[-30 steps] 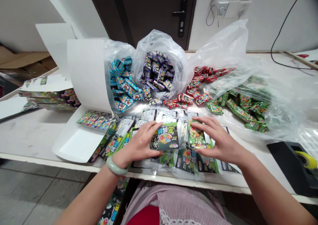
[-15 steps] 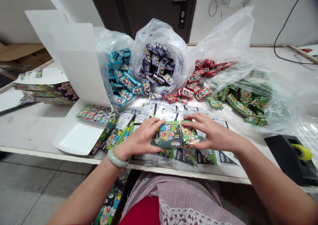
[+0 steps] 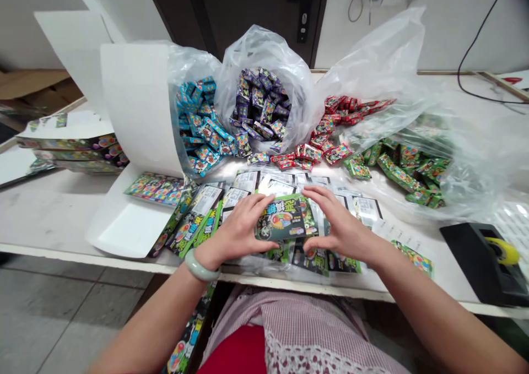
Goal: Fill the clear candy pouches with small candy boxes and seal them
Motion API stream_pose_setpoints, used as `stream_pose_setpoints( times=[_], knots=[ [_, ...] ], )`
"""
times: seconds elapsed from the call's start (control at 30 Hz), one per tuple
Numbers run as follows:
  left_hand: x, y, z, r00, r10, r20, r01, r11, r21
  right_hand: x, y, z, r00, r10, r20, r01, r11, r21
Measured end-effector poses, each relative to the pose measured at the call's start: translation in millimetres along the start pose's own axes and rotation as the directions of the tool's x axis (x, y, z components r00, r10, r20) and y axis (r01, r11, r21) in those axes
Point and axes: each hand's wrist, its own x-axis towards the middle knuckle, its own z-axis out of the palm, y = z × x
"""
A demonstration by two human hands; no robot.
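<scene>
A flat candy packet [image 3: 285,218], black and green with a printed picture of colourful sweets, is held over the table's front part. My left hand [image 3: 239,228] grips its left end, with fingers at the upper edge and thumb at the lower edge. At the other end, my right hand [image 3: 341,225] has its thumb and fingers spread around the packet's right side; whether the fingertips touch it I cannot tell. Underneath, several clear-bagged black-and-green packets [image 3: 308,257] lie spread out. More packets [image 3: 192,228] overlap to the left of my left hand.
Plastic bags hold blue candies [image 3: 206,131], purple candies [image 3: 264,107], red candies [image 3: 326,134] and green candies [image 3: 409,170]. A white box [image 3: 124,228] stands open at left beside stacked boxes [image 3: 78,151]. A tape dispenser [image 3: 483,264] sits at right, near a green packet [image 3: 417,261].
The green packet under my right hand has moved left, overlapping the black-and-green one. My right fingers have spread wider. Another green packet shows beside my right forearm.
</scene>
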Motion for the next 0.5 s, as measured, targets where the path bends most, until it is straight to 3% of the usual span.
stream_pose_setpoints(
  times=[0.07, 0.13, 0.23, 0.3, 0.37, 0.5],
  knots=[
    [-0.2, 0.1, 0.9, 0.999, -0.015, -0.035, 0.016, 0.999, 0.032, -4.7, -8.0, 8.3, 0.995, 0.040, -0.086, -0.041, 0.999, 0.000],
    [0.7, -1.1, 1.8, 0.999, -0.015, -0.044, 0.016, 0.999, 0.045, -5.7, -14.2, 14.3, 0.994, 0.047, -0.095, -0.047, 0.999, 0.001],
    [2.0, -6.6, 0.7, 0.998, -0.028, -0.048, 0.030, 0.999, 0.037, 7.6, 1.5, 8.4, 0.994, 0.068, -0.083, -0.063, 0.996, 0.067],
    [0.9, -12.6, -3.3, 0.995, -0.073, -0.070, 0.077, 0.996, 0.045, 25.5, 35.2, -8.9, 0.967, 0.198, -0.161, -0.199, 0.980, 0.010],
    [-2.4, -18.7, -8.6, 0.989, -0.115, -0.093, 0.121, 0.991, 0.062, 46.1, 79.5, -31.5, 0.876, 0.391, -0.283, -0.464, 0.843, -0.272],
    [-11.0, -25.1, -13.6, 0.988, -0.110, -0.105, 0.119, 0.989, 0.084, 81.5, 151.4, -54.6, 0.778, 0.478, -0.407, -0.623, 0.670, -0.403]
  ],
)
